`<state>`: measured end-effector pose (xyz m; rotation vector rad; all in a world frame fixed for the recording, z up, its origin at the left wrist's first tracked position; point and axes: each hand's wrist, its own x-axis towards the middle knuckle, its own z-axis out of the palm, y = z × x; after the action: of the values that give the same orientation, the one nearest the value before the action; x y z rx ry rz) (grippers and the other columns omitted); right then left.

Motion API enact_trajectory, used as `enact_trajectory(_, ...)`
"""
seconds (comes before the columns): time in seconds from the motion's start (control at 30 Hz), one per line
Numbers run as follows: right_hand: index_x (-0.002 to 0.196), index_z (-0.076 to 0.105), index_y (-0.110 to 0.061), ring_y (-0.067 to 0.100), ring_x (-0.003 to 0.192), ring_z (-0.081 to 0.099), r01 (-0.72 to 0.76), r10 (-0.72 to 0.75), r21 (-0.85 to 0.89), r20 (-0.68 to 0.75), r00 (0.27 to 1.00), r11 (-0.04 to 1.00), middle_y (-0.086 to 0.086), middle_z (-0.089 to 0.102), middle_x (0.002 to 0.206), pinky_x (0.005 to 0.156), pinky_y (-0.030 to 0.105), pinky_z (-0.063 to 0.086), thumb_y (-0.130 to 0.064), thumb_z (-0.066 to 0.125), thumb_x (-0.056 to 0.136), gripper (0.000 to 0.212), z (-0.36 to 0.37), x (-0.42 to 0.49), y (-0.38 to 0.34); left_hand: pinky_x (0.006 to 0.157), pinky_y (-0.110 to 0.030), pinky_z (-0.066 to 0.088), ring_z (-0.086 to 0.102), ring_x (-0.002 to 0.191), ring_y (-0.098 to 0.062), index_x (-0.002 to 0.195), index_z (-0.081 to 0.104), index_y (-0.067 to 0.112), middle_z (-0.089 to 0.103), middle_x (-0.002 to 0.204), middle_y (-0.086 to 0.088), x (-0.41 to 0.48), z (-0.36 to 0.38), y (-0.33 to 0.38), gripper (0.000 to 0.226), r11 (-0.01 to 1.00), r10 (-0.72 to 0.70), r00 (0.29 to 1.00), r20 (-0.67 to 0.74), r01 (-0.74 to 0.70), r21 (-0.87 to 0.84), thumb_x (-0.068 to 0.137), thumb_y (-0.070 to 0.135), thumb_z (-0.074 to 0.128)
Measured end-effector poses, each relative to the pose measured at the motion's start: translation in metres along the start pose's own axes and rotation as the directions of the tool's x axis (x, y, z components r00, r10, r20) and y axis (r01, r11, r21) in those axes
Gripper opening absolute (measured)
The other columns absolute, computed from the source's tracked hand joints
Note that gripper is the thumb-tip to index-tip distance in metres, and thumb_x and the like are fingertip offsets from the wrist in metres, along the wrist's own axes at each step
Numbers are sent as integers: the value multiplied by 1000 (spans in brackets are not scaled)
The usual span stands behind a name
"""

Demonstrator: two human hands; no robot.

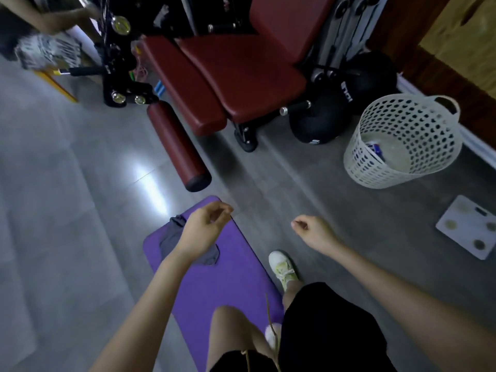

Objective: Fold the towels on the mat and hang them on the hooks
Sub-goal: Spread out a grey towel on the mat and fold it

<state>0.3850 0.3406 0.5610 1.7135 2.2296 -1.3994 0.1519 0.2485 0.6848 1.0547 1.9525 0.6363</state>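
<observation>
A purple mat lies on the grey floor below me. A crumpled grey towel rests near the mat's far end, partly hidden by my left forearm. My left hand hovers above the towel with fingers loosely curled and nothing in it. My right hand is out over the bare floor right of the mat, fingers curled in, holding nothing. No hooks are in view.
A dark red padded gym bench and a red roller stand beyond the mat. A white perforated basket sits at right, a white scale beside it. Black balls lie by the bench. Another person's arm shows top left.
</observation>
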Motion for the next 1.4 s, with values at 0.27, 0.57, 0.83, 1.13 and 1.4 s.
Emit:
enact_trajectory(0.27,91,67,-6,21,81,61,-170,178,108,-76,981,980,9,69,87,75,33,47,-19,57,92,17,82,18,-38,76,-16,40,60,89,-12,99,62,16,65,90,5,45,-65,-62,13,989,61,982,178,-83,120,95,19,51)
enact_trajectory(0.57,90,68,1,25,78,60,-286,418,336,-437,796,897,20,69,88,76,35,45,-13,59,91,16,243,-45,-94,76,-21,42,59,85,-18,89,61,17,67,91,-4,31,-159,-211,9,947,229,898,376,-295,129,91,10,56)
enact_trajectory(0.83,94,69,-12,29,83,65,-307,496,422,-469,731,853,7,69,86,80,43,52,-21,56,92,17,372,-143,-165,84,-34,47,60,87,-17,85,63,20,68,82,7,-24,-204,-346,8,957,142,837,529,-253,143,85,14,60)
enact_trajectory(1.13,105,66,-13,22,93,62,-423,594,450,-365,717,786,3,69,99,79,30,45,-27,54,94,22,505,-194,-152,80,-36,44,60,97,-36,98,64,-4,65,102,-23,-54,-157,-480,26,880,69,901,429,-257,399,95,14,45)
enact_trajectory(1.4,104,66,-14,16,82,57,-367,582,491,-413,701,790,-3,66,92,73,26,40,-24,54,94,19,630,-182,-64,76,-35,44,59,94,-39,94,68,5,65,102,-18,-37,-46,-638,22,717,159,886,435,-406,566,83,3,49)
